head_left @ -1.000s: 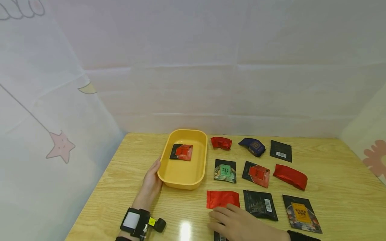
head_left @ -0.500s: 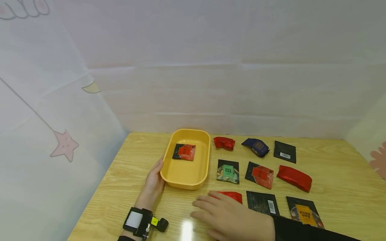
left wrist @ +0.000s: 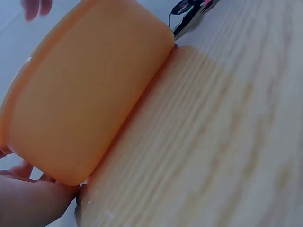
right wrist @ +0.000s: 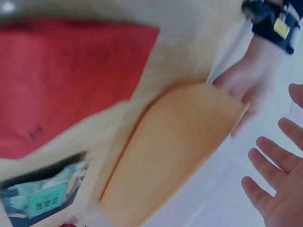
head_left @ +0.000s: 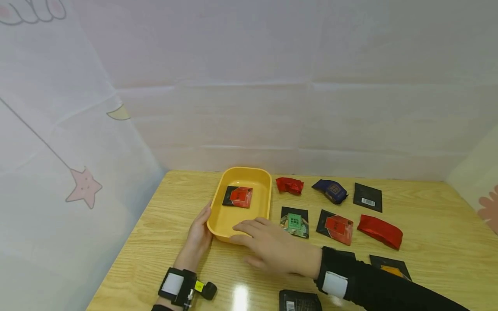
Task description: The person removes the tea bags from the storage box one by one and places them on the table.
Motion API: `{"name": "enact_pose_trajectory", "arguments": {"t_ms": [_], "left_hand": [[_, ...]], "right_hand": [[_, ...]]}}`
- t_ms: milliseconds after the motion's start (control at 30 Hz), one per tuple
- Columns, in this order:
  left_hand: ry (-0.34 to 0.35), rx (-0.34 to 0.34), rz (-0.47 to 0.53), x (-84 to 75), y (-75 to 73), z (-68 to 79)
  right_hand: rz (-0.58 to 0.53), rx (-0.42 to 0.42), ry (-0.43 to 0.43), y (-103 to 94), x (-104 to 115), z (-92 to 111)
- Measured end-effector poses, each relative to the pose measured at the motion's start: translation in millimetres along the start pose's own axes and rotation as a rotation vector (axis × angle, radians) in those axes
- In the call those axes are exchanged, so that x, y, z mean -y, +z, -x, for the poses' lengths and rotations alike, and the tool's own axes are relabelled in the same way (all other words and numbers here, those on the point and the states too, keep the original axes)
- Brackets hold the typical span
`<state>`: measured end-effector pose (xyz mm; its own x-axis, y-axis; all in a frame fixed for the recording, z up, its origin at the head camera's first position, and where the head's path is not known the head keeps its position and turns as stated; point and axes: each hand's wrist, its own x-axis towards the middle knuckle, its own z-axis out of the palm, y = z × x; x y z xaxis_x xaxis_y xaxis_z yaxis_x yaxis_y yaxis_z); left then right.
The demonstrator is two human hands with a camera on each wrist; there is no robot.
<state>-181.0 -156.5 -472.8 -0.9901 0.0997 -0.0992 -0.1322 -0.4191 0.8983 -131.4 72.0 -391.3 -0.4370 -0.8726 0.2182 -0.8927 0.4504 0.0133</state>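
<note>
A yellow plastic tray (head_left: 233,220) stands on the table, with one black-and-red sachet (head_left: 237,197) lying flat in it. At the tray's left side, my left hand (head_left: 199,233) holds the wall near its front corner. My right hand (head_left: 268,246) hovers over the near right rim with spread fingers and nothing in them; the right wrist view shows those fingers (right wrist: 270,165) apart from the tray. Below the right wrist lies a red packet (right wrist: 71,80), hidden behind the hand in the head view. A green-labelled sachet (head_left: 294,222) lies beside the hand.
Right of the tray lie a small red packet (head_left: 289,185), a purple packet (head_left: 330,191), a black sachet (head_left: 367,197), a black-and-red sachet (head_left: 335,226) and a long red packet (head_left: 380,231). A black packet (head_left: 299,301) lies at the front; the right sleeve (head_left: 381,283) partly covers others.
My right hand has moved from above the front black packet, away and leftward, to the tray's near right rim. The left hand keeps its hold. The head view has shifted slightly.
</note>
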Motion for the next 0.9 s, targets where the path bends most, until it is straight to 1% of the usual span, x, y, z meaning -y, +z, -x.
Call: {"name": "enact_pose_trajectory", "arguments": {"t_ms": [133,300,433,600,733,833,900], "left_hand": [[0.011,0.003,-0.043,-0.5,-1.3,0.0],[0.004,-0.005,-0.069,-1.1,-1.3,-0.2],[0.001,-0.034,-0.094,-1.4,0.0,-0.2],[-0.002,-0.076,-0.172,-1.8,1.6,-0.4],[-0.008,-0.106,-0.237,-2.4,1.7,0.3],[-0.014,-0.126,-0.268,-3.8,2.3,1.0],[-0.016,-0.138,-0.286,-4.8,3.2,1.7]], "right_hand": [[0.005,-0.003,0.047,1.5,-11,-18],[-0.027,0.035,0.097,2.4,-27,-34],[-0.051,0.077,0.130,7.4,-43,-45],[-0.057,0.102,0.154,16.8,-65,-57],[-0.061,0.129,0.223,20.4,-79,-65],[-0.074,0.182,0.293,21.9,-86,-70],[-0.080,0.219,0.323,23.9,-91,-72]]}}
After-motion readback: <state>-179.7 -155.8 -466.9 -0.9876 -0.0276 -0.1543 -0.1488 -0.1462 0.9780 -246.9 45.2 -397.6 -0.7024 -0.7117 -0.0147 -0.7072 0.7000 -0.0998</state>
